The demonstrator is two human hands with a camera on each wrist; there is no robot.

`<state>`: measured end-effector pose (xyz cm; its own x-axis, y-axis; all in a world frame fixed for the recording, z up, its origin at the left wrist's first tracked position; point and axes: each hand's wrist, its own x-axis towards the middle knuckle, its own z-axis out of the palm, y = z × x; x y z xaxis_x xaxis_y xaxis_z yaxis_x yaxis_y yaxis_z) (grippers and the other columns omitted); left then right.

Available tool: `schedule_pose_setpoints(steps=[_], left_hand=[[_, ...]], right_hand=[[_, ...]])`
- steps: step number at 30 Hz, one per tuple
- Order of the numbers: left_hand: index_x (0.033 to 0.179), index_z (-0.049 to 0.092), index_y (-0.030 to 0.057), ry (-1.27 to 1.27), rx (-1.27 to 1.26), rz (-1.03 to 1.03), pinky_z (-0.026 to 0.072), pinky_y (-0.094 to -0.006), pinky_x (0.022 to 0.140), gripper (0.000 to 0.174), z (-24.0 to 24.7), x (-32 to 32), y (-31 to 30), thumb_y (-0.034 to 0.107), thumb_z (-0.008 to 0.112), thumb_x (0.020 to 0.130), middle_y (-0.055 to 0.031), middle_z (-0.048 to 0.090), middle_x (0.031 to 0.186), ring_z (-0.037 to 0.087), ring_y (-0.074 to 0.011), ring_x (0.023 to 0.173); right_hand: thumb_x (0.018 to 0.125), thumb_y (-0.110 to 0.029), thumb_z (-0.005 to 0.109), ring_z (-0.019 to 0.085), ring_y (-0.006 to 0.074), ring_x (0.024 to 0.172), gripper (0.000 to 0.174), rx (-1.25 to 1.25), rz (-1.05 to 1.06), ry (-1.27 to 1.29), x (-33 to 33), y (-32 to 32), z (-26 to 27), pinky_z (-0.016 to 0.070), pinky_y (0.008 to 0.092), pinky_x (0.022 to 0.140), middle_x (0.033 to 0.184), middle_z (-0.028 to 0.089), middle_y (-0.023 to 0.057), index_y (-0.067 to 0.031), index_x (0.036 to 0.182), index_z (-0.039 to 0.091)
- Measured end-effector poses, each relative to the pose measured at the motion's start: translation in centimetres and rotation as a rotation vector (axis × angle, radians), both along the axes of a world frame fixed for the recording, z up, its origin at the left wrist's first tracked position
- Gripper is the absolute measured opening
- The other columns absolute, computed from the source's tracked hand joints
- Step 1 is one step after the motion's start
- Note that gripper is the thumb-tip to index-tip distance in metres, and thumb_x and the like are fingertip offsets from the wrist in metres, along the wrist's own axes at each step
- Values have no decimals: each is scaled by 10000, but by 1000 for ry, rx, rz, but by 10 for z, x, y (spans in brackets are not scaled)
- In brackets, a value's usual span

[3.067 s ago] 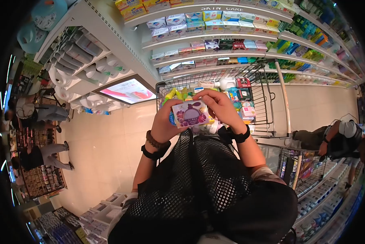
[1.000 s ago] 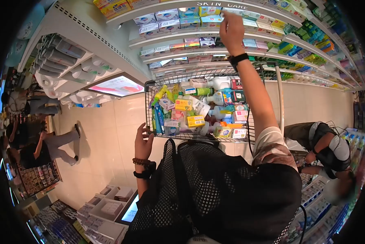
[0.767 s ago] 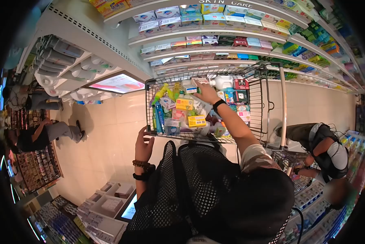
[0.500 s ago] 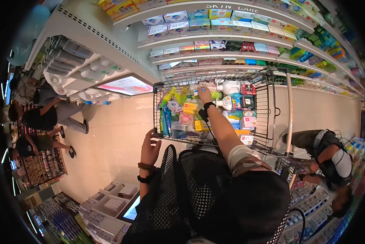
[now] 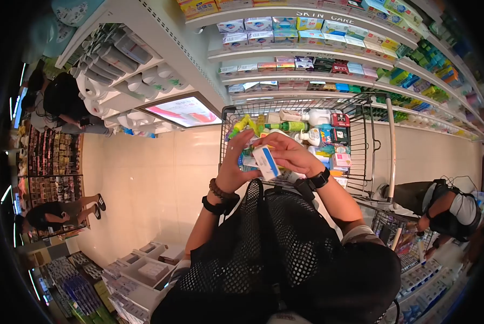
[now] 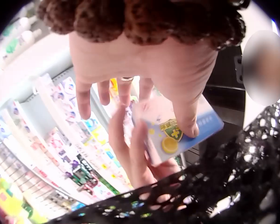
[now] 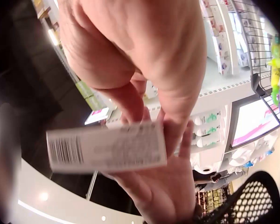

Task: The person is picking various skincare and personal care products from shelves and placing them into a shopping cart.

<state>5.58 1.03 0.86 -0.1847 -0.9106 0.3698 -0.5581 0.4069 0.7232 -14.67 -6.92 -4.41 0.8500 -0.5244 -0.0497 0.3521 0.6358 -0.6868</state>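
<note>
A small white-and-blue soap box [image 5: 265, 163] is held above the near side of the cart, in front of the chest. My right hand [image 5: 295, 156] pinches it by one end between thumb and fingers. My left hand [image 5: 232, 168] is on its other side, fingers stretched out and apart, thumb at the box's edge. In the left wrist view the left thumb lies over the box's printed face [image 6: 170, 133], which bears a green shield with a yellow cross and a lemon. A barcode side of the box [image 7: 105, 148] faces the right wrist camera.
Below the hands stands a wire shopping cart [image 5: 369, 141] full of bottles and boxes. Behind it rise shelves [image 5: 312, 53] of boxed goods marked SKIN CARE. A lit screen [image 5: 181, 112] is at the left. A person [image 5: 451, 208] bends beside another cart [image 5: 406, 229] at the right.
My right hand reached to the shelf, then down among the goods in the cart, and now holds the soap box before me. My left hand has risen from the cart's near corner to the box.
</note>
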Motion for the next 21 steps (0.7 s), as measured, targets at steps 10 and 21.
schedule_pose_setpoints(steps=[10, 21], left_hand=[[1236, 620, -20, 150, 285, 28, 557, -336, 783, 468, 13, -9, 5, 198, 808, 867, -136, 724, 994, 718, -245, 877], [1186, 715, -9, 586, 371, 79, 534, -233, 746, 347, 6, -8, 13, 217, 469, 1093, -73, 745, 998, 671, -84, 866]], right_hand=[[1071, -163, 518, 685, 158, 838, 345, -170, -445, 315, -28, 35, 50, 606, 288, 645, 1114, 653, 98, -48, 1396, 528], [1024, -78, 592, 743, 244, 901, 546, -244, -315, 353, -40, 53, 74, 632, 318, 724, 1064, 651, 86, -46, 1535, 400]])
